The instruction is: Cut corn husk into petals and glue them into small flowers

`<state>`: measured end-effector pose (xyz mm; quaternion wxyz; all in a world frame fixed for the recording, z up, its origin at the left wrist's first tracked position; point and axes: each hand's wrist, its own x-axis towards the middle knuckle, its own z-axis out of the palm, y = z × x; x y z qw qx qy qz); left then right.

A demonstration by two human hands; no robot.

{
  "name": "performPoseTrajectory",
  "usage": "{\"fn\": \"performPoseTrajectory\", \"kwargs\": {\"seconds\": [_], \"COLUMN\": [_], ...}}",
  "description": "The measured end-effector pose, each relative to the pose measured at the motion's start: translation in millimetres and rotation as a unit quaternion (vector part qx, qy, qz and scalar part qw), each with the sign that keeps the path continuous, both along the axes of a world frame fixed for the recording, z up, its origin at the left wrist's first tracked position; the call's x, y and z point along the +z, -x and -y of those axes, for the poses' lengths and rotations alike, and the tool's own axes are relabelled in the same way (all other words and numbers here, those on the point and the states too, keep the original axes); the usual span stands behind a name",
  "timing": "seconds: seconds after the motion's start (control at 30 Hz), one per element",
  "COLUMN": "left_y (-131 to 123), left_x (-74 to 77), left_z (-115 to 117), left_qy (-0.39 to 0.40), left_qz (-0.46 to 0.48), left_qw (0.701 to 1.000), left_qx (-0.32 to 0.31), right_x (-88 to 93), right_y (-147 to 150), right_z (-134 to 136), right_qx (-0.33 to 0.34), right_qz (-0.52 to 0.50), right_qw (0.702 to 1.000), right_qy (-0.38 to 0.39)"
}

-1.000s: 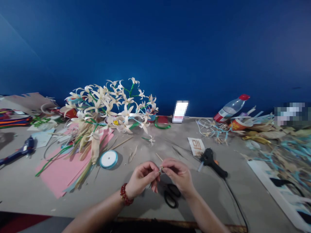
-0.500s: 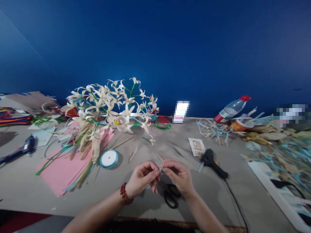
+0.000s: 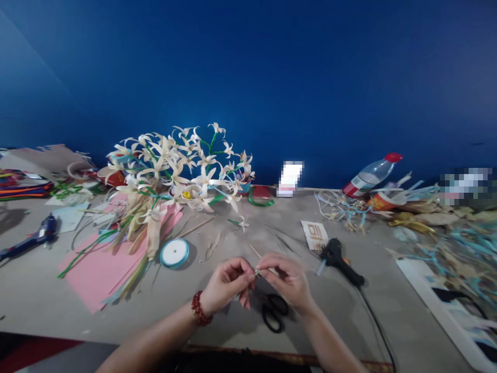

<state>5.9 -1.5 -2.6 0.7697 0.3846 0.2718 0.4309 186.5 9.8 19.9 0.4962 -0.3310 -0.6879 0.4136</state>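
My left hand (image 3: 232, 282) and my right hand (image 3: 286, 280) meet at the front middle of the table. Both pinch a small pale piece (image 3: 257, 272) between thumb and fingertips; its exact kind is too small to make out. A red bead bracelet (image 3: 201, 309) circles the left wrist. Just below the right hand lie scissors with black handles (image 3: 274, 313), their blades mostly hidden under the hands. A thin wooden stick (image 3: 254, 250) pokes out beyond the fingertips. Farther back, a single small white flower (image 3: 243, 224) with a green stem rests on the table.
White flowers on green stems (image 3: 186, 160) stand at the back left, behind pink paper (image 3: 101, 264) and a ribbon spool (image 3: 174, 253). A black glue gun (image 3: 341, 261) with its cord lies right. Beyond it are a power strip (image 3: 430, 305), plastic bottle (image 3: 368, 176) and another glue gun (image 3: 33, 238) far left.
The hands stay together in nearly the same place. The right fingers have shifted slightly around the small pale piece, and a pale bit shows more under them.
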Motion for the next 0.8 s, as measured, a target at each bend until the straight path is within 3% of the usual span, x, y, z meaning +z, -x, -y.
{"fn": "performPoseTrajectory", "kwargs": {"seconds": [0.3, 0.8], "left_y": [-0.9, 2.1], "left_x": [2.0, 4.5], "left_z": [0.4, -0.7], "left_qy": [-0.013, -0.051], "left_qz": [-0.001, -0.052], "left_qw": [1.0, 0.997], "left_qx": [0.018, 0.035], "right_x": [-5.4, -6.5], "right_y": [5.0, 9.5], "right_z": [3.5, 6.1], "right_qx": [-0.064, -0.089], "right_qz": [-0.005, -0.036], "right_qw": [0.998, 0.993], "right_qy": [0.018, 0.065]}}
